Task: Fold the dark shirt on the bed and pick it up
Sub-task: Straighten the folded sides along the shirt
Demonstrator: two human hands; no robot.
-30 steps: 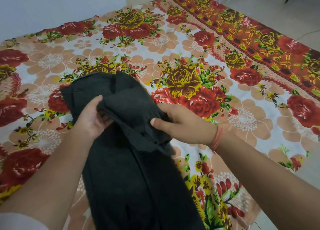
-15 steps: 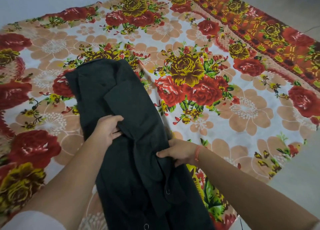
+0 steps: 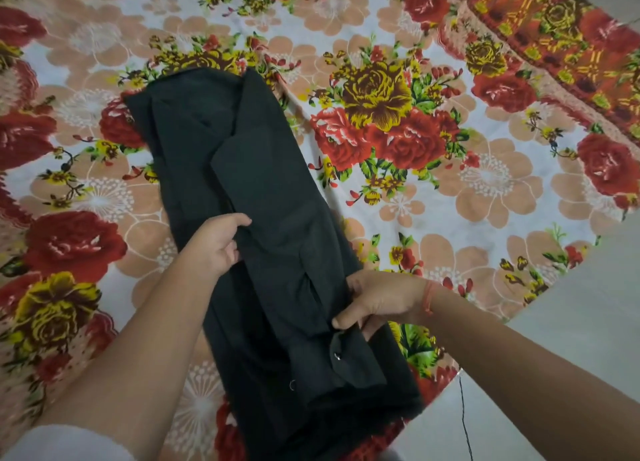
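Observation:
The dark shirt (image 3: pixel 263 197) lies on the bed as a long narrow strip, running from the upper left down to the near edge, with its sides folded in over the middle. My left hand (image 3: pixel 216 244) rests on the shirt's left half near its middle, fingers curled round a fold of the cloth. My right hand (image 3: pixel 374 301) pinches the shirt's right edge lower down, thumb on top, beside a small flap with a metal snap.
The floral bedsheet (image 3: pixel 485 183) covers the bed all around the shirt. The bed's corner ends at the lower right, where pale floor (image 3: pixel 588 304) shows. A thin dark thread (image 3: pixel 465 422) hangs off the bed edge.
Both hands slid down the shirt toward me, smoothing the folded-in sleeve flat. The view moved closer and lower over the bed.

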